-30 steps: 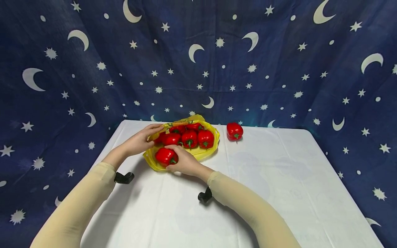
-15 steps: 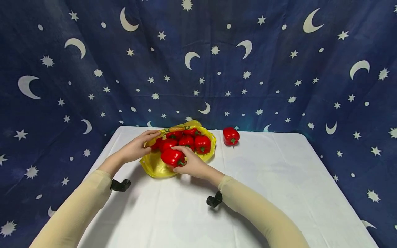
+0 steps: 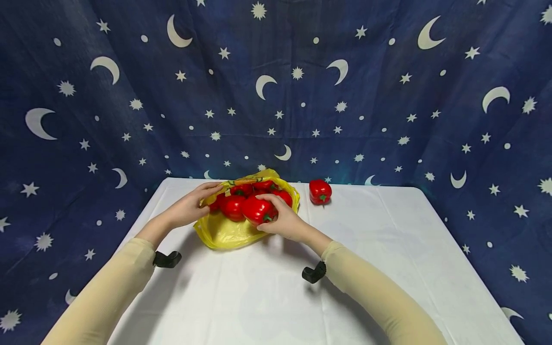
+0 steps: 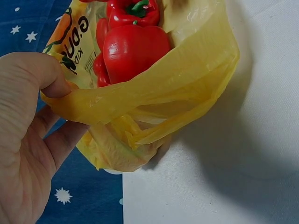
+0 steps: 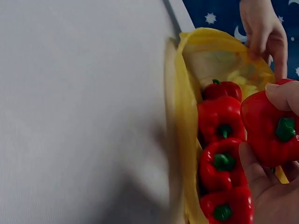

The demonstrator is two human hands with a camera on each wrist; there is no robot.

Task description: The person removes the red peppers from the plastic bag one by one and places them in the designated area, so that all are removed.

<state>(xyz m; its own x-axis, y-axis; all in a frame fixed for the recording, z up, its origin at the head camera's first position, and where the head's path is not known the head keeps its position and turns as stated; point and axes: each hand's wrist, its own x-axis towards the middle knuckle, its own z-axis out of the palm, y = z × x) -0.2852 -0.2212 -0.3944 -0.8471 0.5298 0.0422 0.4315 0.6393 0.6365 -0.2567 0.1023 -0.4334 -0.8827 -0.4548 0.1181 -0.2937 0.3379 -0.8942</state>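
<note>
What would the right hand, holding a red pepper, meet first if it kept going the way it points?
Probably the red peppers already in the yellow bag; the right hand points into its open mouth, though depth is unclear.

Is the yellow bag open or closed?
Open. The left hand pinches the yellow bag by its rim, and red peppers show inside its mouth.

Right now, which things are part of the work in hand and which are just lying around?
In use:
- yellow plastic bag, its rim pinched by the left hand
- red bell pepper gripped by the right hand
- red peppers in the bag

Lying about:
- lone red pepper on the white tablecloth
- starry blue backdrop
</note>
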